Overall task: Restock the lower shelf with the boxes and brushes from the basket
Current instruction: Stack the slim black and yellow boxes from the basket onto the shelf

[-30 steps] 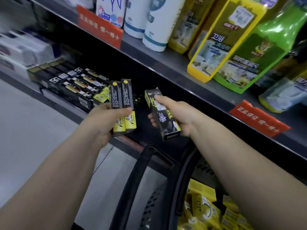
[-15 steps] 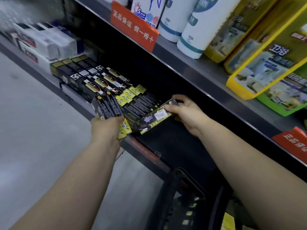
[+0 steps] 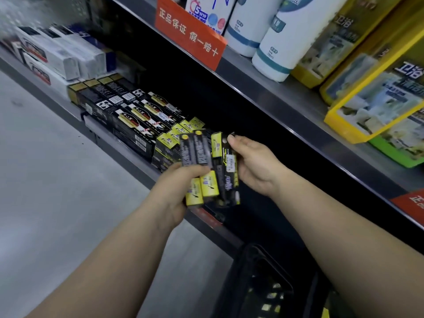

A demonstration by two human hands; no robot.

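My left hand (image 3: 176,182) grips two black-and-yellow boxes (image 3: 197,154) side by side, upright, in front of the lower shelf (image 3: 128,157). My right hand (image 3: 254,164) holds a third black-and-yellow box (image 3: 226,173) right beside them, thumb near its top end. Rows of similar boxes (image 3: 174,138) lie stacked on the lower shelf just behind and to the left. The black basket (image 3: 259,271) sits at the bottom, under my right arm, with yellow packs showing through its mesh.
Longer black boxes (image 3: 128,113) and white boxes (image 3: 57,56) fill the lower shelf further left. The upper shelf (image 3: 263,92) overhangs, carrying white bottles (image 3: 282,40), yellow and green refill packs (image 3: 376,88) and orange price tags (image 3: 190,35). Grey floor lies to the left.
My right hand has drawn its box back from the shelf and turned it upright next to the left hand's pair. The left hand has moved right and lifted its boxes upright.
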